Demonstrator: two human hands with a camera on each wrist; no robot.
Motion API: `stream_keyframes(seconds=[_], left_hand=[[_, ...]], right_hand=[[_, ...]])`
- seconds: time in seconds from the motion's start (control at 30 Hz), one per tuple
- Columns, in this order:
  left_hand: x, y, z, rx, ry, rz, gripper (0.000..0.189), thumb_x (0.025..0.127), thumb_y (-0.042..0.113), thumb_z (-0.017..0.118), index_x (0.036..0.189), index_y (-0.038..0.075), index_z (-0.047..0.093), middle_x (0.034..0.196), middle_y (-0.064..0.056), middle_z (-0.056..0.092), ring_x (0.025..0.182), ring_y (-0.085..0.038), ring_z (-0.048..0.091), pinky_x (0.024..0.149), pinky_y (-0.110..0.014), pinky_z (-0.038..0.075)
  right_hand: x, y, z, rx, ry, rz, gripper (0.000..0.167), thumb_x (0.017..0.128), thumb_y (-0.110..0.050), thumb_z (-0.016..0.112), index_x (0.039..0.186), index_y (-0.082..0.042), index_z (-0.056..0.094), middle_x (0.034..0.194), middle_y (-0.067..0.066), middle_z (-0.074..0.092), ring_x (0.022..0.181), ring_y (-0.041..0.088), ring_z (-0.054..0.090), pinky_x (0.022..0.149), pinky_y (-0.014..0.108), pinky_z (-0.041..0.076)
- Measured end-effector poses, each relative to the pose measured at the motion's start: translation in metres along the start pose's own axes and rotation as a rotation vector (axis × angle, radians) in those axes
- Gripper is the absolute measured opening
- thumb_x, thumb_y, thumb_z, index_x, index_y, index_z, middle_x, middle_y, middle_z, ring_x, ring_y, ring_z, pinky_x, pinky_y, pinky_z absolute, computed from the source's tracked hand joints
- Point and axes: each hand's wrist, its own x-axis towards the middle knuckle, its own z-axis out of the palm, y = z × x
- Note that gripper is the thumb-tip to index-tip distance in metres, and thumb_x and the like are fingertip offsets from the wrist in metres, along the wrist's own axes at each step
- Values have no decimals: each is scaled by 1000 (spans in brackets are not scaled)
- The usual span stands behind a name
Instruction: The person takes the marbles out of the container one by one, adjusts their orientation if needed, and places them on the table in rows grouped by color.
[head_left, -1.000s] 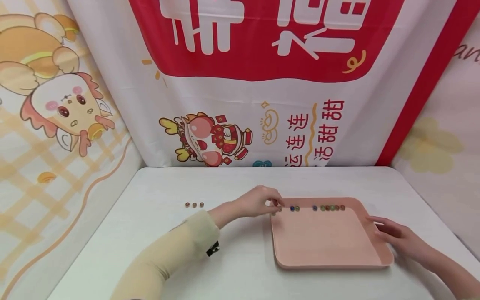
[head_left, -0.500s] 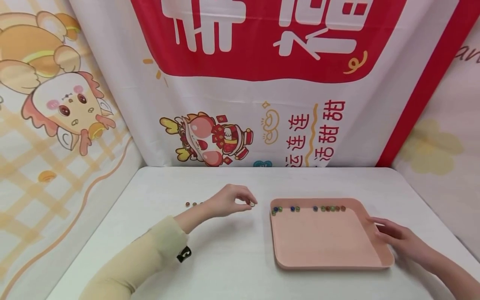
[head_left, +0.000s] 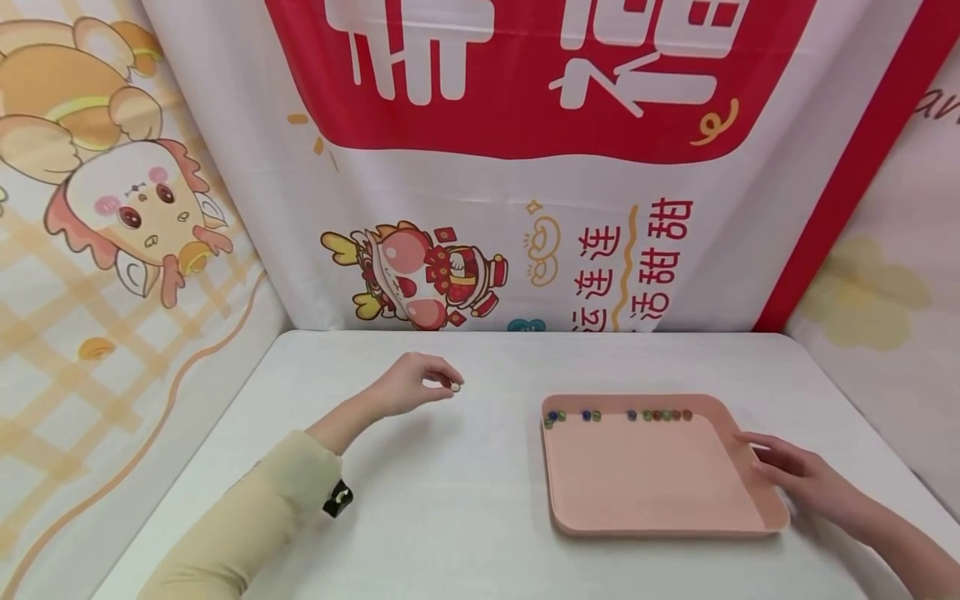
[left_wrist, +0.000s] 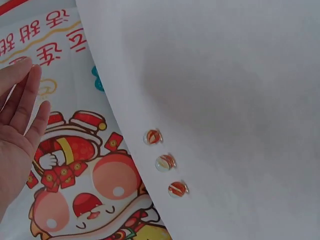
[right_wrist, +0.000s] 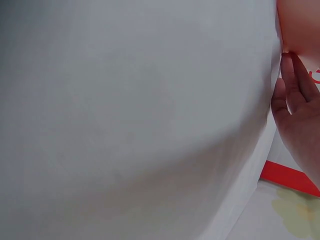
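Note:
My left hand [head_left: 414,383] is raised over the left part of the table and pinches a small pale marble [head_left: 456,387] between thumb and fingertips. Below it, three orange-and-clear marbles [left_wrist: 165,162] lie in a row on the white cloth; in the head view the hand and wrist cover them. The right hand [head_left: 806,483] holds the right rim of a pink tray [head_left: 660,492], fingertips and thumb at the edge. Along the tray's far wall sit several marbles, among them a blue one [head_left: 632,415], green ones and brownish ones [head_left: 687,415]. The far left corner has a small cluster.
The white table [head_left: 450,517] meets a banner [head_left: 465,183] with red lettering and a cartoon figure at its back edge. Patterned cloth walls stand at the left [head_left: 112,375] and right [head_left: 885,333].
My left hand has moved left from the tray's far left corner, out over the table, with a marble between its fingertips. The right hand and tray have stayed put.

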Motion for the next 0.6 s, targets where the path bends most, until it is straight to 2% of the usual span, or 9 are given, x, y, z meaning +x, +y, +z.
stream_keyframes(seconds=[0.07, 0.13, 0.2, 0.27, 0.33, 0.43, 0.5, 0.6], left_hand=[[-1, -5, -6, 7, 7, -63, 20, 88, 9, 72, 107, 13, 73, 99, 5, 69, 97, -15, 63, 87, -46, 52], [-3, -9, -12, 20, 9, -97, 19, 88, 10, 72, 107, 14, 73, 98, 5, 69, 99, -16, 63, 88, -46, 51], [-3, -13, -17, 30, 8, -113, 19, 88, 10, 72, 107, 14, 73, 99, 5, 70, 100, -17, 63, 89, -45, 50], [-3, -18, -20, 41, 6, -120, 18, 88, 10, 72, 107, 13, 73, 99, 5, 70, 101, -17, 63, 93, -45, 48], [-4, -24, -22, 51, 1, -128, 18, 88, 10, 72, 106, 12, 73, 99, 4, 70, 101, -18, 63, 95, -46, 47], [-5, -34, -24, 62, -14, -158, 19, 88, 11, 72, 107, 8, 73, 99, 3, 70, 98, -17, 63, 92, -43, 48], [-7, -42, -24, 71, -27, -183, 21, 88, 12, 72, 108, 6, 73, 98, 3, 69, 94, -16, 62, 88, -40, 50], [-8, -52, -24, 68, -42, -232, 22, 88, 11, 72, 109, 5, 72, 96, 2, 68, 86, -17, 61, 76, -34, 52]], right_hand=[[0, 0, 0, 7, 2, -3, 51, 98, -25, 59, 140, 2, 46, 131, 8, 56, 103, -15, 48, 79, 15, 45], [-1, 0, 0, 12, 4, -7, 51, 98, -25, 59, 140, 2, 46, 129, -3, 56, 103, -15, 48, 79, 15, 45], [-1, 0, -1, 16, 4, -9, 51, 98, -25, 59, 140, 2, 46, 126, -12, 55, 103, -15, 48, 79, 15, 45], [0, -1, -1, 17, 5, -11, 51, 98, -26, 59, 140, 2, 46, 126, -14, 54, 103, -15, 48, 79, 15, 45], [0, -1, -1, 14, 2, -7, 51, 98, -26, 58, 140, 2, 46, 127, -8, 56, 103, -14, 49, 79, 15, 45], [0, -1, 0, 11, -1, 7, 52, 99, -26, 58, 140, 2, 45, 132, 10, 56, 102, -13, 50, 79, 16, 46], [0, -2, 0, 12, -9, 18, 53, 99, -27, 57, 141, 3, 44, 134, 20, 53, 100, -13, 50, 78, 16, 46], [0, -2, 0, 9, -7, 5, 52, 99, -25, 57, 140, 3, 44, 134, 25, 52, 101, -12, 51, 78, 16, 46]])
